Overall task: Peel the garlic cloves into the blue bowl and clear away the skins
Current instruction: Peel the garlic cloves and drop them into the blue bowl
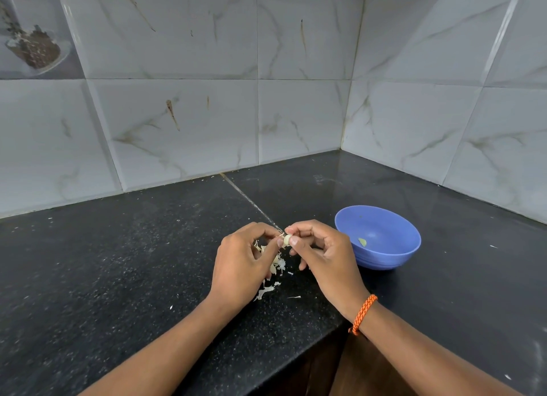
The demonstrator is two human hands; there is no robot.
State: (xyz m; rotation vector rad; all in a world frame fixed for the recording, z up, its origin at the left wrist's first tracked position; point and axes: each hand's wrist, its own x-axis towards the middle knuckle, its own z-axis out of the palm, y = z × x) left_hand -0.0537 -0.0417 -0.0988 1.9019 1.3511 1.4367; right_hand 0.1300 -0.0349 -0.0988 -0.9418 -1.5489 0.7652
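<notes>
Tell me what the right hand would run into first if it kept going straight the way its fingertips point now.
The right hand points left, at the garlic clove it pinches; just past that are the left hand's fingertips, on the same clove. So it would likely meet the left hand first, though depth is hard to judge.

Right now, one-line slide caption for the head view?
Both hands, left hand and right hand, pinch a garlic clove above skins beside the blue bowl.

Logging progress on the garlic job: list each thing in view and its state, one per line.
Garlic clove: pinched between both hands, being peeled.
Left hand: pinching the clove.
Right hand: pinching the clove.
Blue bowl: upright, nearly empty, one small piece inside.
Skins: scattered on the counter under the hands.
</notes>
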